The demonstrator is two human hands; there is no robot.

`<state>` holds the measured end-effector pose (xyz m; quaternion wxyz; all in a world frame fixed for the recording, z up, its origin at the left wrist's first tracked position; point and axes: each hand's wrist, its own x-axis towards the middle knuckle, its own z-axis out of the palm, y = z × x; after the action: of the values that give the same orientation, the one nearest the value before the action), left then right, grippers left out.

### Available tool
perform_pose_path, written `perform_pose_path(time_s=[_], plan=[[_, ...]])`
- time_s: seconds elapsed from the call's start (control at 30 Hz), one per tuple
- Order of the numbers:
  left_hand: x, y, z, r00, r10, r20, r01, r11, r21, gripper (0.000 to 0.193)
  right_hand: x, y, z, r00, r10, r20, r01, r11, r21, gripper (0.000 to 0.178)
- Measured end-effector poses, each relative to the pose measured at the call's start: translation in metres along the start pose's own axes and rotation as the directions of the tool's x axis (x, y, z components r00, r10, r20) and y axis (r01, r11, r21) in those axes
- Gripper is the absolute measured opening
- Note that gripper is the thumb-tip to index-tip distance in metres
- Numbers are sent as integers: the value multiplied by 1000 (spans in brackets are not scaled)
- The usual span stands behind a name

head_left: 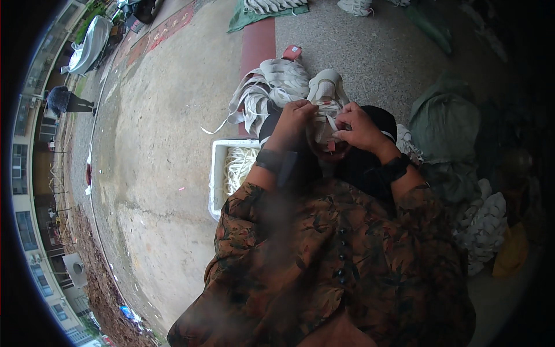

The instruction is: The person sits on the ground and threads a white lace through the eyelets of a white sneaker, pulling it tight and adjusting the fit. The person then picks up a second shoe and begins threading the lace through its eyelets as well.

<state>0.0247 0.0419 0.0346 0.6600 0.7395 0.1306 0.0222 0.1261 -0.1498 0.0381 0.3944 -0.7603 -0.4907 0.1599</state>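
A white sneaker [327, 81] rests on my lap, its toe pointing away from me. Flat white laces cross its front, and a small red tag shows near its opening. My left hand [296, 120] is closed at the left side of the lacing, pinching the white lace. On the other side, my right hand [359, 128] pinches lace between thumb and fingers. The fingertips hide part of the lacing. Just beyond my left knee lies a pile of white shoe uppers [283, 78] with loose laces trailing to the left.
A white foam box [218, 173] of pale laces stands on the concrete at my left. Green sacks [445, 127] and more white uppers [483, 225] lie at my right. Another green sheet [237, 17] with white uppers is ahead. A person [66, 101] stands far left.
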Motion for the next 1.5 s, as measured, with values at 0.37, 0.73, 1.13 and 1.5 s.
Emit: perform_pose_path(time_s=[0.37,0.73,1.13,1.5], plan=[[0,-4,8,974,-177,-144,145,967,-211,22,17,14,-11,942,335,-18,-269,786,556,20],[-1,-12,5,982,-150,-111,125,972,-199,28,10,23,3,933,205,-296,-168,975,146,11],[-4,-11,7,977,-142,-159,122,984,-130,31,15,12,-5,820,571,23,-269,350,897,9],[-21,-7,8,953,123,-276,60,819,570,33,0,26,2,932,303,-198,-283,951,122,13]])
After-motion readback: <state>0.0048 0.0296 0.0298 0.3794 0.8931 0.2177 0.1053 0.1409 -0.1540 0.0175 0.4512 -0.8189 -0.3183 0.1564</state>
